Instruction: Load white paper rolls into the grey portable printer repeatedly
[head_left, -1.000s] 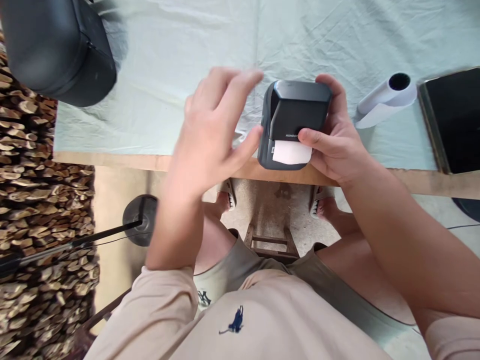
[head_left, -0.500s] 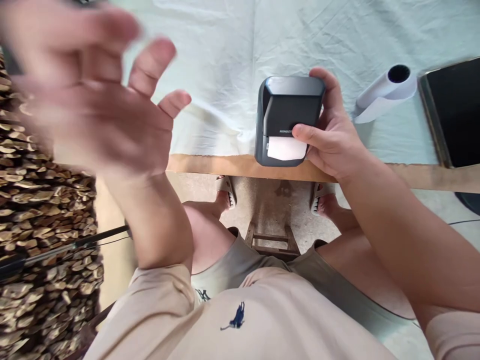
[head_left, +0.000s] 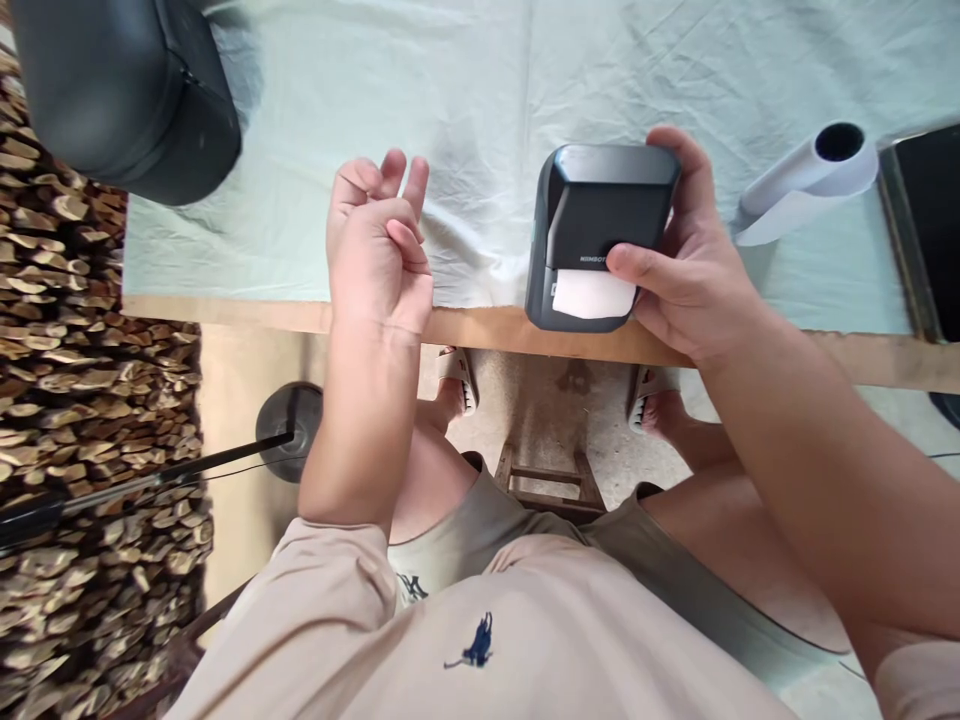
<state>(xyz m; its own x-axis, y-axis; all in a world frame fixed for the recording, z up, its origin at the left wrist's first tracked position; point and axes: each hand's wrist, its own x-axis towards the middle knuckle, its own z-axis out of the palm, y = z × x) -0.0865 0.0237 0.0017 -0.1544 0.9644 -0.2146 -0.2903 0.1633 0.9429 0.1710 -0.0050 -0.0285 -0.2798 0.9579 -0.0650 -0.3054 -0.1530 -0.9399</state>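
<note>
My right hand (head_left: 694, 260) is wrapped round the right side of a dark label printer (head_left: 611, 215), its thumb across the front face. A white paper label (head_left: 592, 293) sticks out of the printer's slot at the near end. To the left, my left hand (head_left: 381, 245) hovers near the table edge, palm up. Its fingers are loosely bent and apart, with nothing visible in them. A gap of bare cloth separates it from the printer.
A roll of white paper (head_left: 810, 180) lies on the pale cloth (head_left: 465, 110) at right, beside a dark-screened tablet (head_left: 926, 220). A black case (head_left: 135, 100) stands at far left. Stacked firewood (head_left: 97, 400) and a stand's round base (head_left: 289, 415) are below left.
My left hand has come down and right, away from the camera, uncovering the black case. My right hand still grips the label printer, slightly further right in view.
</note>
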